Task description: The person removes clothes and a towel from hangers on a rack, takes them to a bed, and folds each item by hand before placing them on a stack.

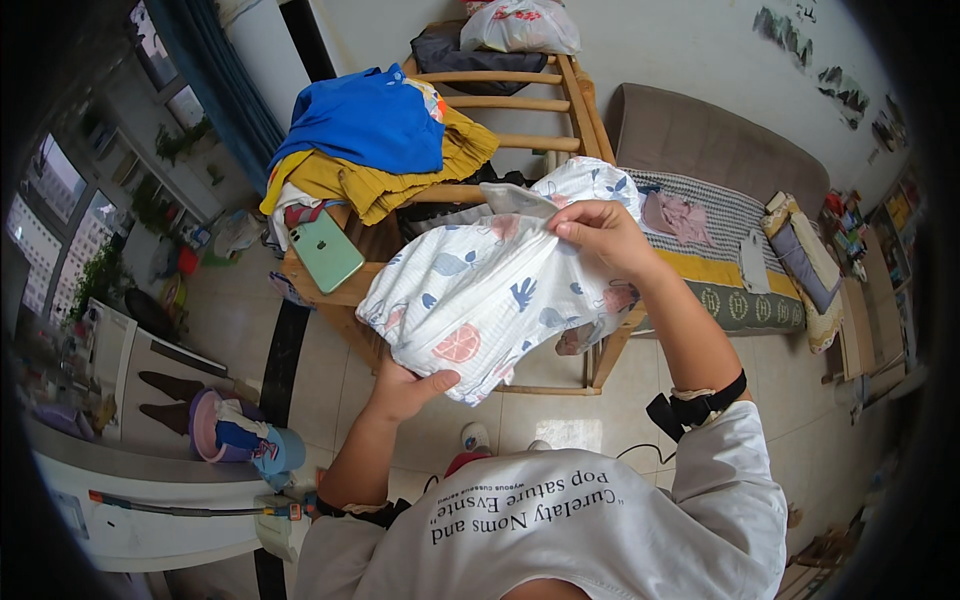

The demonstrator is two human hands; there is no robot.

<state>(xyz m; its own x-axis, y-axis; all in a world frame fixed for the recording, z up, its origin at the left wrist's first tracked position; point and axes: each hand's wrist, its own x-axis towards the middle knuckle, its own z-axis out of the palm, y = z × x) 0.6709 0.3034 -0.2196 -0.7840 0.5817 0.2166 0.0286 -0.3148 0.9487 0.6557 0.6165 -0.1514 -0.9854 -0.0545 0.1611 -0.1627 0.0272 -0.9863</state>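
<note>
A thin white garment [430,285] with blue and pink fruit prints hangs between my two hands over the wooden frame. Its edges look gathered, and the frames do not show whether it is a top or trousers. My left hand [408,392] grips its lower left corner, thumb on top and fingers hidden underneath. My right hand [605,238] pinches its upper edge between thumb and fingers, where a pale flap of cloth stands up. Left of the garment, a light green phone [327,252] lies on the frame's corner. Behind the phone sits a pile with a blue garment [365,120] over mustard-yellow clothing [350,185].
The slatted wooden frame [505,104] bears a white plastic bag [520,27] and a dark bag [470,65] at its far end. To the right stands a bed [725,290] with a pink cloth [675,218]. Tubs [285,450] holding cloths stand at lower left.
</note>
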